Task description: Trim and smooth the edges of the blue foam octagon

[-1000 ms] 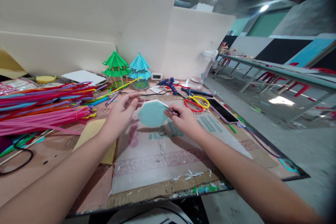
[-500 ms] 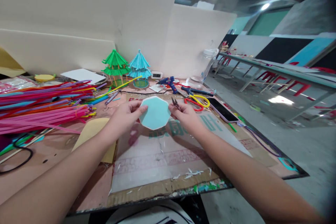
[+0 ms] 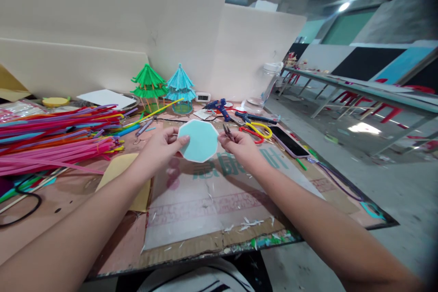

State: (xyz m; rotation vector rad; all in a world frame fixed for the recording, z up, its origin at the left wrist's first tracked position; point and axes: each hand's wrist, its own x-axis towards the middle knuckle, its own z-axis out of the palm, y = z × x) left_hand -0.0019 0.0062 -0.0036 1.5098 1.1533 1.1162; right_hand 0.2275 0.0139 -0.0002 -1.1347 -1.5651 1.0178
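I pinch the pale turquoise octagonal card piece point(image 3: 198, 141) between my left hand point(image 3: 160, 147) and right hand point(image 3: 239, 147), which also grips small metal pliers point(image 3: 227, 132), above the table's middle.

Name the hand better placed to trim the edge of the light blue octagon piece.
Right, probably. The right hand already holds small scissors beside the octagon piece while pinching its right edge. The left hand only grips the left edge, so it suits steadying.

The table point(image 3: 68, 205) carries straws point(image 3: 58, 139), cardboard point(image 3: 212, 210) and scissors point(image 3: 256, 131).
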